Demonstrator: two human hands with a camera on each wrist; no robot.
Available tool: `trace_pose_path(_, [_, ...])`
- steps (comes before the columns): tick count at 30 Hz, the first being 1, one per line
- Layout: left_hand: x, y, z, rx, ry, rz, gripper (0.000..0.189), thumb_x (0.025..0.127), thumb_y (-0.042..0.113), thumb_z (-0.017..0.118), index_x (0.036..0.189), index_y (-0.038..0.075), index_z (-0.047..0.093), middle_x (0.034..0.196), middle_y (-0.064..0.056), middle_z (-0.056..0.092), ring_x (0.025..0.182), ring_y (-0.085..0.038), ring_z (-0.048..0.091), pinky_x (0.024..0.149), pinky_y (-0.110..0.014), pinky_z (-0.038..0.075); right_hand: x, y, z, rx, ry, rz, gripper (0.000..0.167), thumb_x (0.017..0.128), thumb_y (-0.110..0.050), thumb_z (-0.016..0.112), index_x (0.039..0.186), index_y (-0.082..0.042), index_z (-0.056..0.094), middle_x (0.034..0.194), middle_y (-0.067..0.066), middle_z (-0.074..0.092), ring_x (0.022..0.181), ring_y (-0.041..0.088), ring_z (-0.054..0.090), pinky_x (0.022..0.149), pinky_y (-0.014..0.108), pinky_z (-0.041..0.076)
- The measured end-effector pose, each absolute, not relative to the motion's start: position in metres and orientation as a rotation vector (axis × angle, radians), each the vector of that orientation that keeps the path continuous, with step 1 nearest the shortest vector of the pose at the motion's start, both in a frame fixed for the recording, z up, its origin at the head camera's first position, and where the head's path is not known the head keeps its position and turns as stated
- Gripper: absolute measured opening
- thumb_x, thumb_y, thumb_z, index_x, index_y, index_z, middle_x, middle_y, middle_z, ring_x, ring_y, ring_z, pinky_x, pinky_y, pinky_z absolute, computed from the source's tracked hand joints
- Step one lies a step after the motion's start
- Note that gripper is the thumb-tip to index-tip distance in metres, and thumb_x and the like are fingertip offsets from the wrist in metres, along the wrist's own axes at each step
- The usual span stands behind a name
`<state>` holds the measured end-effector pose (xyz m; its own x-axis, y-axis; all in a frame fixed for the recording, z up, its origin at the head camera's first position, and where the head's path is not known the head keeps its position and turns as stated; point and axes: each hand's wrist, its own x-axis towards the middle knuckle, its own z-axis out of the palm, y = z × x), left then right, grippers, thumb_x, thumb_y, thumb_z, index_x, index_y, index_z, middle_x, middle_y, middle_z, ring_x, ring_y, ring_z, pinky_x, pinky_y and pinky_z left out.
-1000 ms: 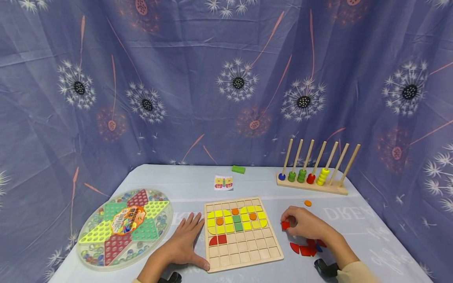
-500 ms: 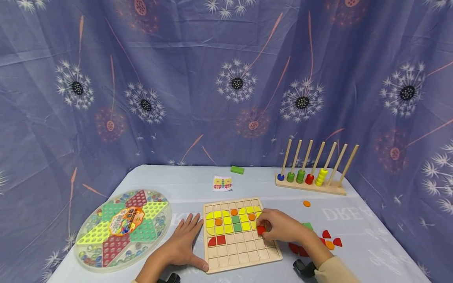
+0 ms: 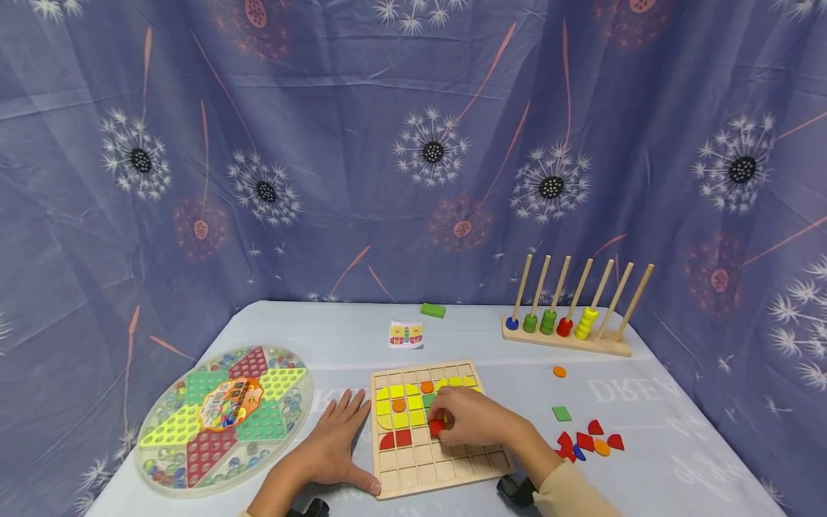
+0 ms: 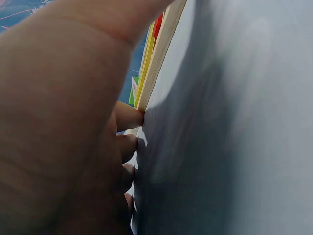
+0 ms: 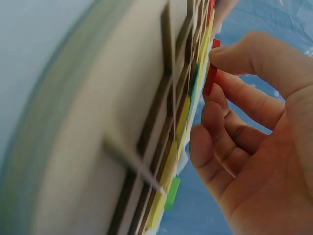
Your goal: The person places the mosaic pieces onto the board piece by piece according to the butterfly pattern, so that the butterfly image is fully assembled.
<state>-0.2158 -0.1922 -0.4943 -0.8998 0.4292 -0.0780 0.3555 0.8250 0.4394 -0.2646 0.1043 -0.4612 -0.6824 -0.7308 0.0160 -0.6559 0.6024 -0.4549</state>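
My right hand (image 3: 474, 418) pinches a red tile (image 5: 211, 73) between thumb and fingers, close over the middle of the wooden grid board (image 3: 413, 477). Yellow tiles (image 3: 384, 407), orange discs and green squares fill cells in the board's upper rows. Two red tiles (image 3: 395, 439) lie in cells at the left, below the yellow ones. My left hand (image 3: 336, 441) lies spread on the table at the board's left side, its thumb at the lower left corner. In the left wrist view its fingertips (image 4: 129, 117) are right at the board's edge.
Loose red, orange and blue pieces (image 3: 595, 428) lie right of the board, near a green square (image 3: 561, 413) and an orange disc (image 3: 559, 372). Behind are a picture card (image 3: 405, 335), a green block (image 3: 433, 310) and a peg abacus (image 3: 565, 345). A round marble board (image 3: 226, 416) lies left.
My right hand has carried the red tile leftward from the table beside the loose pieces to over the board's middle. My left hand has stayed in place.
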Motion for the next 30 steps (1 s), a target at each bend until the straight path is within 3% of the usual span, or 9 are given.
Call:
trace_pose_path(17, [-0.217,-0.193,-0.496,0.628,2.843,0.619,0.136,0.049,0.086,0.068,0.152,0.007,0.027,0.158,-0.014,0.015,0.144,-0.037,0.004,0.113,-0.058,0.006,-0.258,0.078,-0.468,-1.252,2.689,-0.536,0.018,0.084,-0.03,0.076,0.101,-0.026,0.074,0.086,-0.018,0.052,0.07,0.001,0.046,0.063,0.019,0.041])
trace_pose_path(30, [-0.215,-0.191,-0.494,0.629,2.84,0.629,0.135,0.049,0.085,0.069,0.152,0.007,0.027,0.158,-0.014,0.017,0.144,-0.037,0.005,0.113,-0.058,0.006,-0.259,0.088,-0.466,-1.254,2.671,-0.608,0.015,0.085,-0.026,0.074,0.101,-0.026,0.073,0.087,-0.019,0.056,0.072,0.001,0.049,0.065,0.02,0.043])
